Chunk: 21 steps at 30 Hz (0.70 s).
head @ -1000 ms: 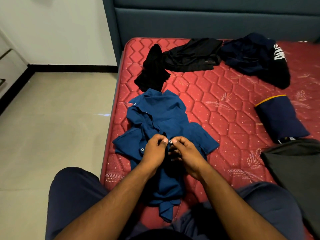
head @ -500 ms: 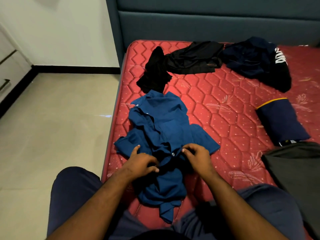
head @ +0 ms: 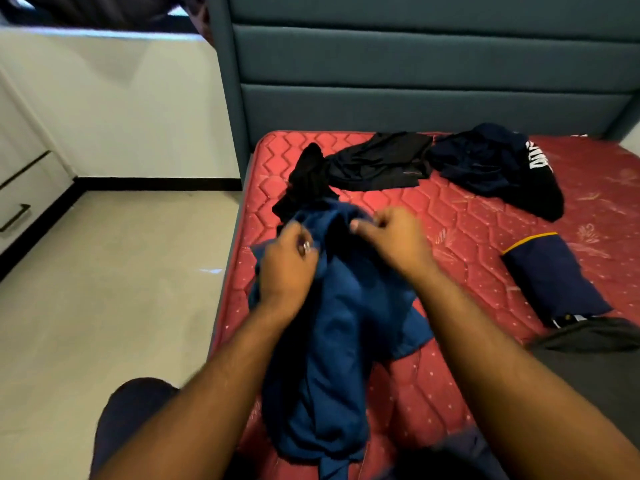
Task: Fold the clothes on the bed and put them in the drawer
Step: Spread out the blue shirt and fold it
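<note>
a person's two bare hands work over a crumpled blue cotton button-up shirt (head: 332,327) that lies on a red quilted mattress (head: 460,223) directly beneath and between them. the left hand (head: 287,268) is closed on a bunch of the shirt's cloth near its upper edge; something small and shiny, perhaps a button, shows at its fingertips. the right hand (head: 391,237) pinches the cloth just beside it, thumb and fingers drawn together on a raised fold. the shirt looks light, soft and limp, so it will likely sag and slide wherever it is not held; it is not fragile. a sound hold would be at the collar or shoulder seams, one hand to each side, so the body hangs straight for folding.

beyond the hands, near the padded grey-blue headboard (head: 415,81), lie a black crumpled garment (head: 308,178), a black pair of shorts (head: 381,161) and a dark navy top with white lettering (head: 495,164). to the right of the right hand sits a folded navy garment with a yellow stripe (head: 550,275). far to the left of the left hand, across the pale floor, white drawers with black handles (head: 20,188) stand well apart from the bed.
</note>
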Motion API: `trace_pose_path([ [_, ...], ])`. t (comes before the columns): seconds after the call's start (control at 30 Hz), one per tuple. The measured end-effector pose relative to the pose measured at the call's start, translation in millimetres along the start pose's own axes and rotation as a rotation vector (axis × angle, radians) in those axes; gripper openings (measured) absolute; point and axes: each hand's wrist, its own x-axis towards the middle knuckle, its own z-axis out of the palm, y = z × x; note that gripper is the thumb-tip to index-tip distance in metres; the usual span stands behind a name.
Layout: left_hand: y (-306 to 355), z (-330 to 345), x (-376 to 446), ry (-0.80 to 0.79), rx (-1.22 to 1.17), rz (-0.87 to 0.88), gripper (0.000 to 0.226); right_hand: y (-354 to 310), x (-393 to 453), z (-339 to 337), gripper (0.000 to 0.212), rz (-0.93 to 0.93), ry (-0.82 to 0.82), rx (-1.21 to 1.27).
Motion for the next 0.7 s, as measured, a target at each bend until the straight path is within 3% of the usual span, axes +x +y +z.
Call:
trace_pose_path([
  [0.07,-26,17,-39,-0.24,-0.199,-0.299,0.024,37,-41,32,0.038,0.249,-0.356,0.287],
  [0.13,-41,23,-70,-0.336,-0.442,-0.569,0.027,64,-81,55,0.019,0.435,-0.545,0.6],
  [0.27,-43,12,-86,-0.422,-0.922,-0.869,0.014,66,-117,59,0.015,0.565,-0.423,0.862],
  [0.47,-31,17,-95,-0.378,-0.894,-0.77,0.017,52,-122,50,0.013,0.551,-0.268,0.825],
  [0.57,-29,21,-95,-0.323,-0.775,-0.667,0.015,50,-121,47,0.018,0.518,-0.258,0.795],
  [0.7,-31,20,-92,-0.262,-0.591,-0.507,0.017,53,-116,44,0.021,0.487,-0.084,0.857],
])
